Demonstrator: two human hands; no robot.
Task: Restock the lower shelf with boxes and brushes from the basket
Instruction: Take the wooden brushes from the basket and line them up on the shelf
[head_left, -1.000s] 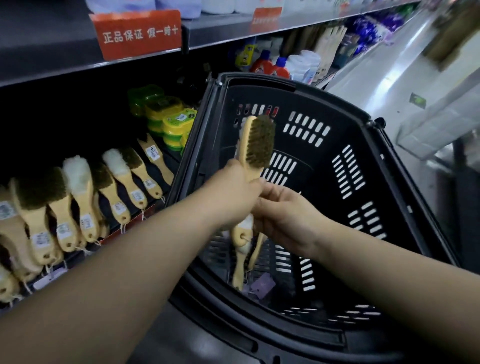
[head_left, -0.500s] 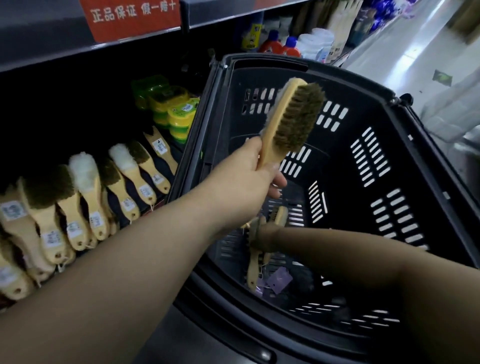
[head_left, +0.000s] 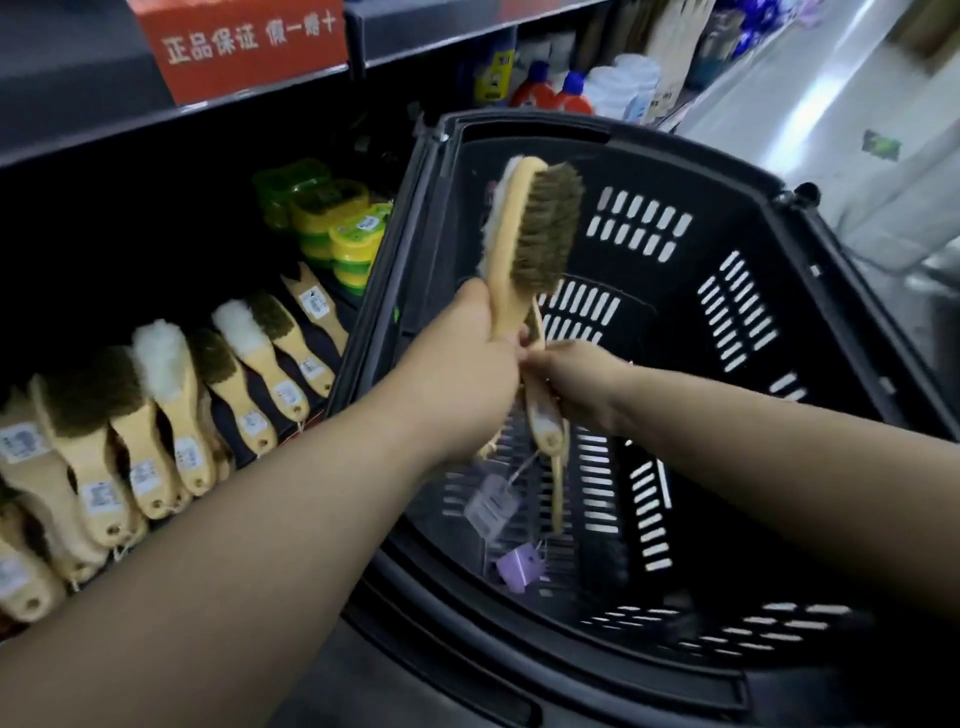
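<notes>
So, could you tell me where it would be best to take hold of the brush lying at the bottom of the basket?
Probably by its wooden handle. The brush in the basket lies with the slim handle exposed, and its purple tag sits beside it. Come from above, through the open top of the basket, since the walls block the sides. The left hand and right hand already hold brushes.

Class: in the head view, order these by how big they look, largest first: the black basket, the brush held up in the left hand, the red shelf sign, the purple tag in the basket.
1. Black basket
2. Red shelf sign
3. Brush, in left hand; sign and brush look close, so unsure
4. Purple tag
</notes>
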